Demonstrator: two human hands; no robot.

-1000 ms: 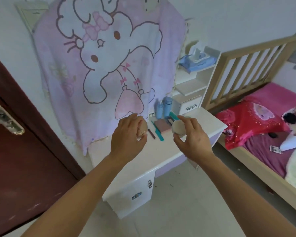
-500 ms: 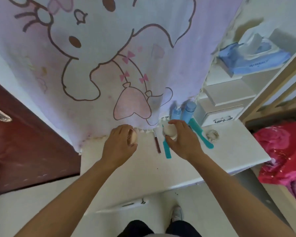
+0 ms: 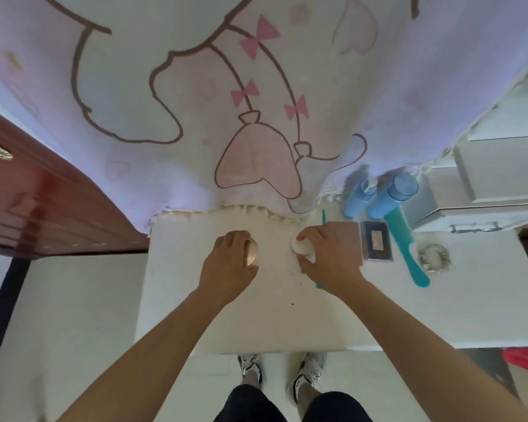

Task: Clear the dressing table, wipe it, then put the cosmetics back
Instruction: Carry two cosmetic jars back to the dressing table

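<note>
Holding one small pot apiece, the two hands sit apart over the back half of the dressing table point(image 3: 256, 318), just in front of the hem of the cartoon blanket point(image 3: 195, 123) that hangs behind it. The left hand point(image 3: 229, 266) is curled over a round pink pot point(image 3: 253, 253), fingers wrapped across its top and side. The right hand point(image 3: 329, 260) pinches a round white pot point(image 3: 301, 246) between thumb and fingertips. Whether either pot rests on the tabletop or is just clear of it cannot be told from this angle

Both pots look small, stiff and smooth-sided, so they should be light and easy for one hand, but likely slick; a grip round the side wall from above, as now, seems safer than a grip by the lid, which could come loose. Whether they are glass or plastic is not visible, so they are best set down gently, not dropped

To the right, on the table, two blue bottles point(image 3: 375, 196) stand upright near the back and may tip if knocked. A flat dark case point(image 3: 376, 241) lies just beside the right hand, a green comb point(image 3: 406, 248) slants beside it, and a pale hair tie point(image 3: 433, 257) lies further right; all are light and flat enough to pick up by the edges
</note>
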